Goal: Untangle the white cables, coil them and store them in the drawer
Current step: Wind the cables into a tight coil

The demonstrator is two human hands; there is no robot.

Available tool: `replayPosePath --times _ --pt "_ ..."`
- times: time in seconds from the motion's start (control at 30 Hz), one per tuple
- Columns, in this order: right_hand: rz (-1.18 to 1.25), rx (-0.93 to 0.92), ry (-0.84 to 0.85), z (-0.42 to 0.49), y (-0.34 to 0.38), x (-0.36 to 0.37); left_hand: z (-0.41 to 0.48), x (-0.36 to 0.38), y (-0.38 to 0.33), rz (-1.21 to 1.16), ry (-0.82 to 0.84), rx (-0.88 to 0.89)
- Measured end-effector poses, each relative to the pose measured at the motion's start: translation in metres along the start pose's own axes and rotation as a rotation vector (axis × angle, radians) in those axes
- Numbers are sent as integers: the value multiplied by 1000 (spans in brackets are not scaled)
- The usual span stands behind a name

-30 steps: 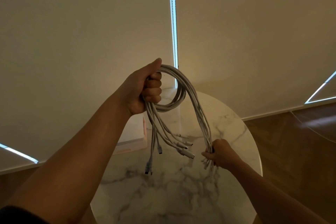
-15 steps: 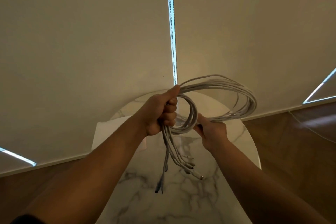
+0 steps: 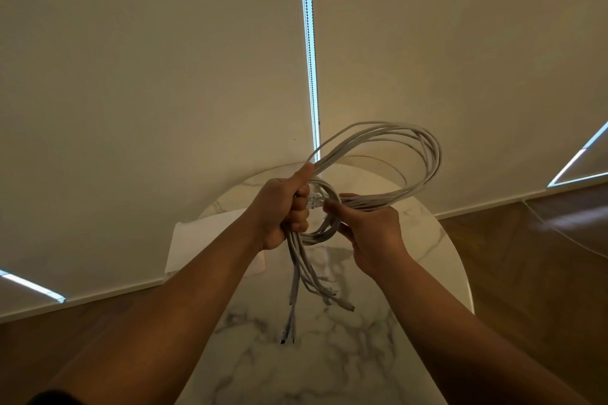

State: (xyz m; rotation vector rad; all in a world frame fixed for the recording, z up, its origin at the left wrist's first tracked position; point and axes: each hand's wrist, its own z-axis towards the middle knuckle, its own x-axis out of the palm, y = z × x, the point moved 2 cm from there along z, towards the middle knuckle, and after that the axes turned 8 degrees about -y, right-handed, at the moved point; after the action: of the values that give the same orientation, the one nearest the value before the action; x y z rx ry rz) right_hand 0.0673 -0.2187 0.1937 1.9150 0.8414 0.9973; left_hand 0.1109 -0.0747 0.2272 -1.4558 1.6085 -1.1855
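Fists left hand [image 3: 283,210] round white cables [image 3: 424,154] above marble table [image 3: 329,371], anchoring coil; pinches them with right hand [image 3: 371,233], guiding wrap.

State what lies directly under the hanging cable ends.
The cable ends hang over a round marble table. Whether they touch it cannot be told; the forearms cover the table's near sides.

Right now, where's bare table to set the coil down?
Bare: near part of the table, between the forearms below the dangling plugs, and its right rim past the right hand. Crowded: left rear rim, where a white box shows behind the left hand gripping the cables.
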Motion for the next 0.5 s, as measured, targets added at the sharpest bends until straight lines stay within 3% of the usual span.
replayPosePath --times 0.3,0.5 --pt "-125 -38 -160 10 -15 2 0 1 3 84 36 25" --pt "-37 32 -87 10 -12 0 -2 3 3 113 39 68"
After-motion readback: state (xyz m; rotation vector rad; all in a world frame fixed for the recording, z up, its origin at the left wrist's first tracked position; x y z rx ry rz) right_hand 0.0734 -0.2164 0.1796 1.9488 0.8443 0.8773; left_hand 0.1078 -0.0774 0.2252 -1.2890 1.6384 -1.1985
